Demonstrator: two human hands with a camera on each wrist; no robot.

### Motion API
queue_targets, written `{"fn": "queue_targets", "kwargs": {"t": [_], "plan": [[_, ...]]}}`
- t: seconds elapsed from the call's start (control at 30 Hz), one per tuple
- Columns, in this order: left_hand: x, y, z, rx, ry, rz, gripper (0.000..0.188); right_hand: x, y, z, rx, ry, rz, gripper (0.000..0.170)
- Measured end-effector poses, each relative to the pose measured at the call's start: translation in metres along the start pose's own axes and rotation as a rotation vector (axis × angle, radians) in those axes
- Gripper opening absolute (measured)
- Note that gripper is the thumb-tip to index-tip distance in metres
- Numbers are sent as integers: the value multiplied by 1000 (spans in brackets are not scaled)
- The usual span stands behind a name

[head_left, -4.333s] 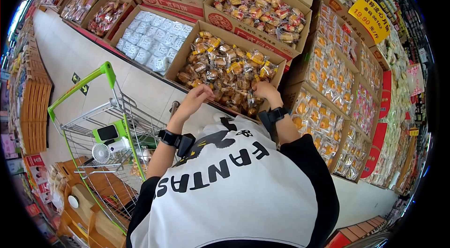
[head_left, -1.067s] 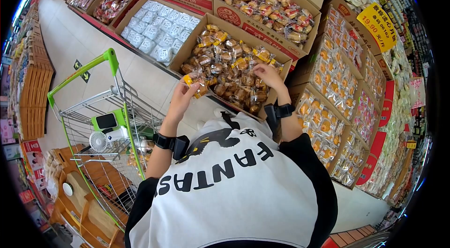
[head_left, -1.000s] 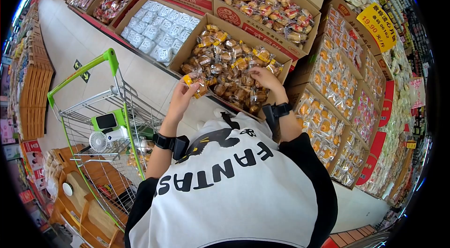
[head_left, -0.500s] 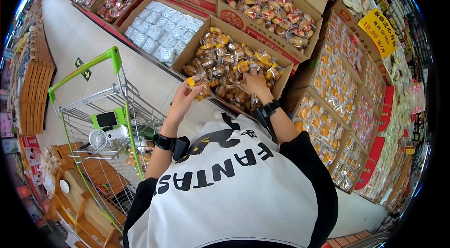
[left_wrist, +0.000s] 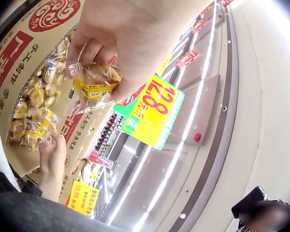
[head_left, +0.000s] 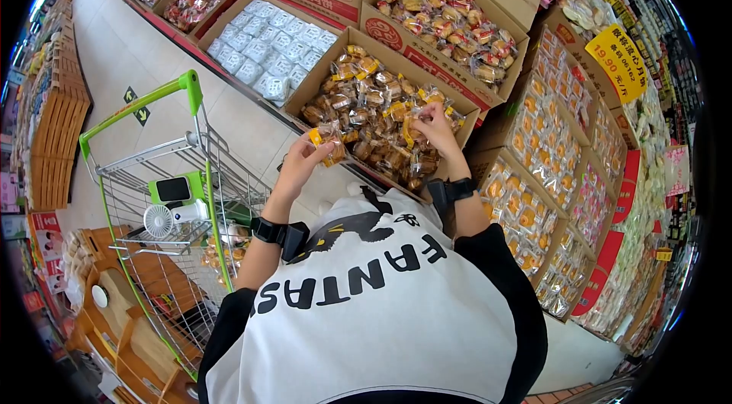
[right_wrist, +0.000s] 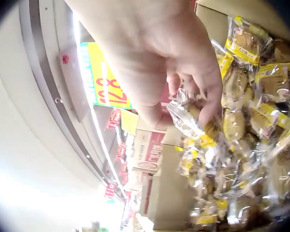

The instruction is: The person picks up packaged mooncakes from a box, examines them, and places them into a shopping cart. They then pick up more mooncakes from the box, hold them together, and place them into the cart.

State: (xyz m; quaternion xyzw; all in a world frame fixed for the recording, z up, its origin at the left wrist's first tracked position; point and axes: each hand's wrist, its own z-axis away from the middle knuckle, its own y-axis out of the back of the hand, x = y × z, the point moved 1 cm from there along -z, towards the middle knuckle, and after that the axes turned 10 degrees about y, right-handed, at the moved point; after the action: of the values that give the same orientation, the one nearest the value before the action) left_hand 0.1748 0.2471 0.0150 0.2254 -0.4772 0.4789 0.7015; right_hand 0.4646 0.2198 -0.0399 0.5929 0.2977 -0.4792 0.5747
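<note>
Fingers (left_wrist: 130,86) (right_wrist: 211,99) curled, pinching two wrapped pastries (left_wrist: 97,88) (right_wrist: 189,117)

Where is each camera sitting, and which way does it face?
Head view: worn on the head, facing forward and down at the box of wrapped packets and the cart; shows left hand, right hand, forearms and shirt.
Left wrist view: on that wrist, looking past the left hand and its packet; the right hand appears beyond.
Right wrist view: on that wrist, looking past the right hand over the packets.
Both wrist views share the 12.8 price sign.
</note>
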Motion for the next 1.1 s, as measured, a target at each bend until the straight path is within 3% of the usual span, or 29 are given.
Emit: {"fn": "queue_targets", "kwargs": {"t": [0.07, 0.1, 0.13, 0.2, 0.33, 0.63, 0.83, 0.9, 1.1], "plan": [[2, 0, 1, -17, -5, 12, 30, -37, 3, 12, 18, 24, -548, 36], [3, 0, 2, -35, -9, 21, 31, -45, 9, 15, -100, 5, -649, 44], [6, -1, 3, -35, -7, 22, 31, -52, 11, 17, -100, 2, -649, 44], [11, -3, 7, -9, 1, 46, 34, -62, 10, 19, -194, 130, -716, 42], [11, -1, 7, -40, -14, 88, 34, -66, 5, 20, -173, 245, -639, 46], [13, 5, 6, -75, 6, 367, 37, -83, -13, 26, -8, 51, -780, 30], [4, 8, 3, 16, 33, 303, 36, -81, -17, 27, -67, 93, -759, 37], [2, 8, 1, 110, -47, 235, 36, -78, -17, 26, -166, 31, -698, 41], [9, 7, 4, 76, -60, 261, 30, -84, -30, 28, -256, 68, -672, 36]]}}
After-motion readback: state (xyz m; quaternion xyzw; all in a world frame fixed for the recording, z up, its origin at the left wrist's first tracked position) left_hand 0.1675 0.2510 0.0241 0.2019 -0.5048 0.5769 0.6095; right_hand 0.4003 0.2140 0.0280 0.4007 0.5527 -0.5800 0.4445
